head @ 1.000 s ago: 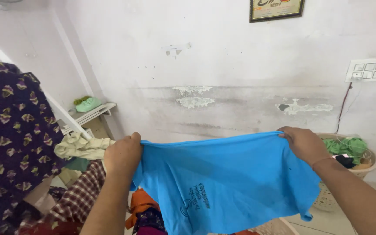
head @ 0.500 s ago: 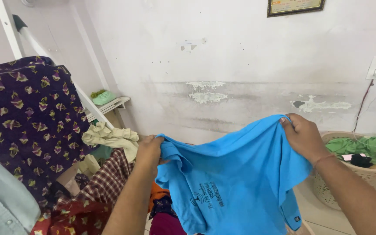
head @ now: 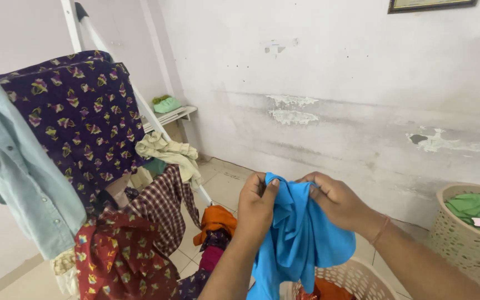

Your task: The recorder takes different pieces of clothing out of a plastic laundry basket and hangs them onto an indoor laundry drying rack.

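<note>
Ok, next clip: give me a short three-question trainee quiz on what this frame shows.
1. True or false: both hands, left hand and right hand, grip the blue shirt.
2. What hangs nearest the camera's left edge? A) pale denim shirt B) towel C) green trousers
3. What colour clothing lies in the basket by the wall?

Key: 1 true; 2 A; 3 green, with something dark beside it.

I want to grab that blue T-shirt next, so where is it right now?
In the head view, the blue T-shirt hangs bunched at lower centre, pinched between the left hand and right hand.
</note>
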